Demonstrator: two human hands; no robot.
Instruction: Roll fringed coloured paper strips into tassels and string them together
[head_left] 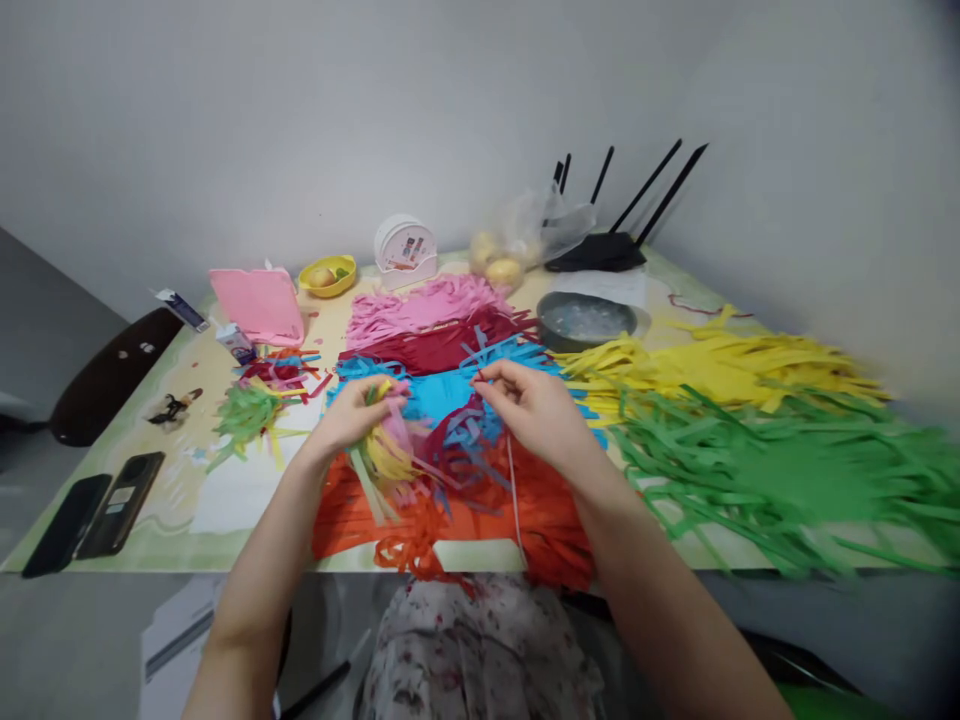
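Observation:
My left hand is closed around a bundle of mixed paper strips, yellow, pink and green, that hang down over the orange paper. My right hand pinches a thin strip between thumb and fingers just above the blue fringed paper. Both hands hover over stacked fringed sheets: pink, dark red, blue, and orange nearest me.
Yellow fringed paper and green fringed paper cover the table's right side. A grey bowl, router, bagged fruit, yellow bowl, pink case, a small strip pile and two phones lie around.

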